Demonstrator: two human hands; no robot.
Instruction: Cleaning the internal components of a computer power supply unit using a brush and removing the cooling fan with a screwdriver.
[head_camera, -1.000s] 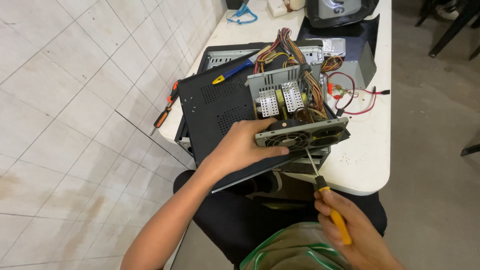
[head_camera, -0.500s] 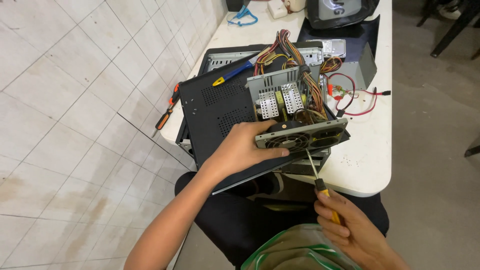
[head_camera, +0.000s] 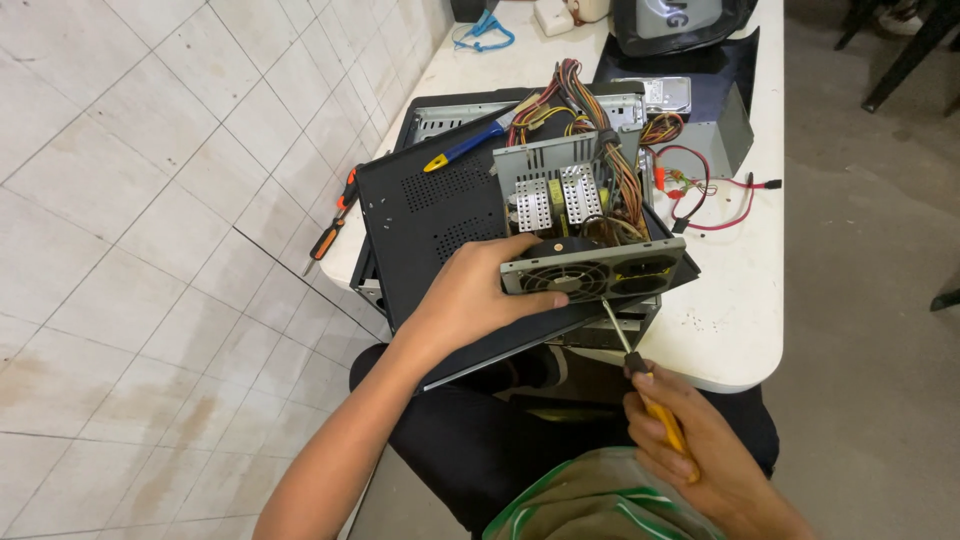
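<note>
My left hand (head_camera: 470, 295) grips the near edge of an opened power supply unit (head_camera: 585, 215), thumb on its grey fan grille (head_camera: 595, 275). The unit rests tilted on a black computer case panel (head_camera: 430, 215) and shows heat sinks and a bundle of coloured wires (head_camera: 590, 100). My right hand (head_camera: 690, 455) is closed around a yellow-handled screwdriver (head_camera: 640, 375). Its shaft slants up and its tip touches the lower edge of the fan plate.
A white table (head_camera: 730, 290) carries the case, a blue-and-yellow screwdriver (head_camera: 462, 147), an orange-and-black screwdriver (head_camera: 333, 215) at its left edge, red wires (head_camera: 715, 195), a hard drive (head_camera: 655, 95) and a blue cable (head_camera: 483, 30). A tiled wall lies left, grey floor right.
The view has shifted slightly. My right hand with the screwdriver has moved a little at the fan plate; the left hand keeps its hold on the unit.
</note>
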